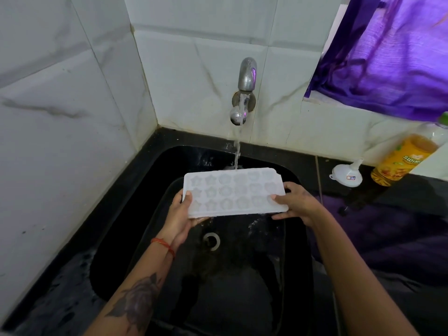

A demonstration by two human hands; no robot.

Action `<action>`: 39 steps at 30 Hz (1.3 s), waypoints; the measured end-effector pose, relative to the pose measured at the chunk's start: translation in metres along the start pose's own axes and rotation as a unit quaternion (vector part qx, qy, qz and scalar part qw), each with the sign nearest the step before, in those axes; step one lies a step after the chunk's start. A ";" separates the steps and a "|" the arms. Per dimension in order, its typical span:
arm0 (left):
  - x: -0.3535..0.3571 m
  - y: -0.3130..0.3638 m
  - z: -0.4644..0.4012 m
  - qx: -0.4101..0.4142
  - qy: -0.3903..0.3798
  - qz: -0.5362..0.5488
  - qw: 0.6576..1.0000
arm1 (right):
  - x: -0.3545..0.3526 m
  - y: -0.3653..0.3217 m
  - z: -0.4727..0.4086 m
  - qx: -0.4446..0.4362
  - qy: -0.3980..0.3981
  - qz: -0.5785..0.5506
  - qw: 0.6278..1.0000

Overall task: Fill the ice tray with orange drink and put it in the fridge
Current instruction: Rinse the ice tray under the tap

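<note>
Tray position: I see the ice tray (pixel 234 192) held over the black sink (pixel 294 238), roughly level, its far edge under the stream from the tap (pixel 245 80).
Why there: I judge this a rinse before filling; the basin catches the runoff, and water strikes the tray's far rim.
Left hand: my left hand (pixel 181 214) grips the tray's left end, thumb curled over the top, fingers underneath and mostly hidden.
Right hand: my right hand (pixel 294 202) pinches the right end, thumb pressed on top and the fingers curled below.
Why two hands: one on each end keeps the wide, thin tray steady under the water.
Tray contents: star and flower moulds look pale; I see no orange in them; how much water they hold I cannot tell.
Drink bottle: the orange drink bottle (pixel 407 158) stands on the counter, far right, partly full.
Funnel: a white funnel (pixel 346 173) sits mouth down just left of the bottle.
Sink contents: wet, with the drain (pixel 211 241) visible below the tray.
Fridge: not in view.
</note>
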State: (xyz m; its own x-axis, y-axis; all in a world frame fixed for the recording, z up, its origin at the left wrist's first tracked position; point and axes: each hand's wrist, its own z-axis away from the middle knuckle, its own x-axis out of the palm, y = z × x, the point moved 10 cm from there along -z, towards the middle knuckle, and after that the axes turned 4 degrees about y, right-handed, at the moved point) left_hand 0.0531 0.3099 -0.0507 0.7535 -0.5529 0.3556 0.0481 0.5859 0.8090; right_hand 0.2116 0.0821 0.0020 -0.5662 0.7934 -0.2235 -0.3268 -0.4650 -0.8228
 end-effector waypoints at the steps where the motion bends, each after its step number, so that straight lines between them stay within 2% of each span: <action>1: -0.001 -0.004 0.002 -0.007 0.002 -0.006 1.000 | -0.003 -0.002 0.004 -0.014 0.018 0.006 1.000; 3: -0.005 -0.012 0.005 -0.026 0.014 -0.032 0.999 | -0.007 -0.010 0.011 -0.040 0.042 0.011 0.998; 8: -0.020 -0.040 0.014 -0.102 0.053 -0.182 0.976 | -0.016 -0.050 0.043 -0.156 0.121 0.085 0.977; 12: -0.013 -0.054 0.026 -0.152 0.037 -0.197 0.968 | -0.009 -0.071 0.068 -0.224 0.144 0.142 0.953; 19: -0.003 -0.042 0.025 -0.118 0.020 -0.151 0.981 | 0.000 -0.093 0.102 -0.329 0.146 0.185 0.914; 28: 0.004 -0.021 0.026 -0.051 0.022 -0.034 0.998 | -0.002 -0.111 0.134 -0.420 0.128 0.197 0.877; 33: 0.011 -0.014 0.037 -0.025 0.007 -0.046 0.999 | -0.009 -0.117 0.147 -0.458 0.138 0.197 0.856; 39: 0.016 -0.008 0.050 0.002 0.019 -0.037 0.999 | -0.016 -0.113 0.158 -0.473 0.143 0.182 0.850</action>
State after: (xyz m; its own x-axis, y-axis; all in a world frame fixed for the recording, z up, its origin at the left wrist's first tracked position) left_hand 0.0313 0.2667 -0.0282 0.7727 -0.5716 0.2760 0.1029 0.5418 0.8342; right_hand 0.1382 0.0598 0.1808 -0.2476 0.7906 -0.5601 0.6628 -0.2834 -0.6931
